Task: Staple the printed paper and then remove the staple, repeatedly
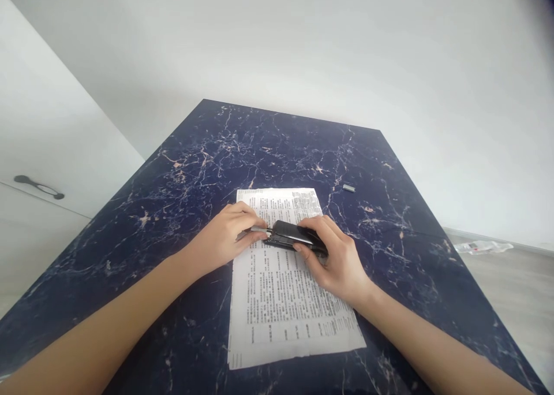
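Left hand (234,233): thumb and fingertips pinched together on a thin grey piece (258,229) at the left end of the stapler, over the printed paper's left half. Can't tell if that piece is part of the stapler or separate; fingers cover most of it.

Right hand (335,256): clamped on the right end of the black stapler (289,232), thumb on the near side, fingers over the far side. Hand sits over the paper's right edge.

Stapler: lies crosswise above the middle of the paper, a bit toward its far end. Bright strip visible along its near side, between upper and lower parts. Whether it rests on the paper or is held just clear: can't tell.

Printed paper (298,308): flat, dense dark print, long side running away from the person. Sheet count unclear.

Small staple strip (348,187), by the look of it: past the paper's far right corner, near it, not touching.

Table (277,144): dark blue marble pattern, under the paper and extending past it all round.

Further out: white cabinet (56,112) with dark handle (38,187), well left of the paper; clear plastic bag (483,247) on the floor (519,291), well right of it; pale wall (303,43) beyond its far end.
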`<state>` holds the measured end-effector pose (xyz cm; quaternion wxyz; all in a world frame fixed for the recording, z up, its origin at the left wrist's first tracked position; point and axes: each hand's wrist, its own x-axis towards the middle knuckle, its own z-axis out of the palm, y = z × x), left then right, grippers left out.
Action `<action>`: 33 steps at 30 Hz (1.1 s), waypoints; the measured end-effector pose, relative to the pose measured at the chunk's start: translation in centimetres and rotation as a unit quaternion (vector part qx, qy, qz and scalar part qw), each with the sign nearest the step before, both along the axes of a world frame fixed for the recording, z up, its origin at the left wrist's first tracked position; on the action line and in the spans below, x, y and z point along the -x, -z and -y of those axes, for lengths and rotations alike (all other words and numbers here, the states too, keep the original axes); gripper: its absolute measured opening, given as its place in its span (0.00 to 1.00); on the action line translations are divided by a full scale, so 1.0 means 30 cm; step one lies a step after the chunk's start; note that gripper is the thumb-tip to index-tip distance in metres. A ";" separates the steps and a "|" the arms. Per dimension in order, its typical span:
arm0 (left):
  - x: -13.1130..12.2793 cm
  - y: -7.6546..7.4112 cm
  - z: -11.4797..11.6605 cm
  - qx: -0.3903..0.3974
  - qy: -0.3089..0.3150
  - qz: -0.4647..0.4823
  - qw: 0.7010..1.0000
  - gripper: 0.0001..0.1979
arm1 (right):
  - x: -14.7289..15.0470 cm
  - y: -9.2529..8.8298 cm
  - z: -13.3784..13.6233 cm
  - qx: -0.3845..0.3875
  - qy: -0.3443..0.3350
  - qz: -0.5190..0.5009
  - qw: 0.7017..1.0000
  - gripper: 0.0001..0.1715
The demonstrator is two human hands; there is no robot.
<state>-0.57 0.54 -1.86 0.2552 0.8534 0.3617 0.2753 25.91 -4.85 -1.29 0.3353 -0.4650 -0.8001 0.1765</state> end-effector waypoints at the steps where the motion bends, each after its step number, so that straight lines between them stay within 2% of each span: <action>1: 0.001 0.000 0.000 0.007 -0.005 0.007 1.000 0.09 | 0.000 -0.001 0.000 -0.001 -0.001 0.000 1.000 0.11; 8: 0.004 0.003 0.003 0.039 -0.021 -0.001 0.999 0.09 | -0.003 -0.004 0.000 -0.002 -0.001 0.000 1.000 0.11; 16: 0.006 -0.019 -0.001 0.039 -0.024 0.020 0.999 0.08 | -0.006 0.005 0.001 0.002 0.001 0.002 1.000 0.11; 25: 0.038 -0.017 -0.019 0.029 0.013 0.019 0.999 0.09 | -0.004 0.002 -0.002 -0.005 0.002 0.003 1.000 0.11; 33: 0.097 -0.022 -0.050 0.083 0.041 0.005 0.996 0.14 | -0.010 0.005 -0.002 -0.001 0.005 -0.009 1.000 0.10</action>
